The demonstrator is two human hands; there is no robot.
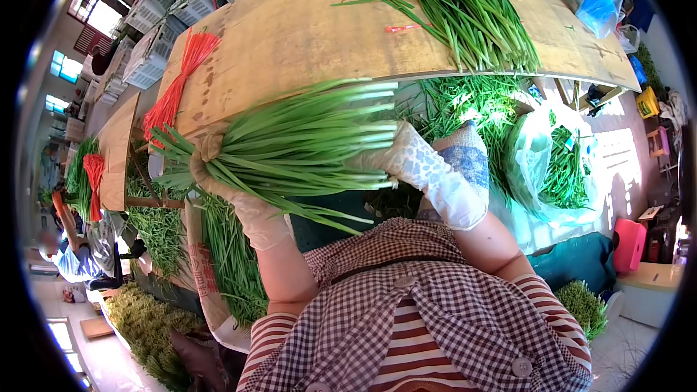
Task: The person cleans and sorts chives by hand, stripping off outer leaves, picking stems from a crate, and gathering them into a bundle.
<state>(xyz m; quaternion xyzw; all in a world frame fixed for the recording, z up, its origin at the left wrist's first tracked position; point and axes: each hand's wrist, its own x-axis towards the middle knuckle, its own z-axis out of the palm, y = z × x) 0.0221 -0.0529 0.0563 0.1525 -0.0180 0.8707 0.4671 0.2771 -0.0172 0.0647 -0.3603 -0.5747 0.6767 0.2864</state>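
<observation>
A loose bunch of garlic chives (305,141) lies across in front of me, pale cut ends to the right and leaf tips to the left. My left hand (210,156), in a soiled pale glove, is closed around its leafy end. At the stem ends is my right hand (381,160), in a white glove with a patterned sleeve cover. It touches the lower stems, but its fingers are partly hidden and blurred. Past the bunch, a larger pile of chives (465,11) rests on the wooden table (290,36). A bundle of red ties (181,76) hangs over the table's left edge.
Below the table at right, a clear plastic bag (530,156) holds more greens. Loose chives (232,261) fill a sack by my left side. White crates (156,47) are stacked behind. Another person (80,258) works at the far left. A pink container (628,245) stands at right.
</observation>
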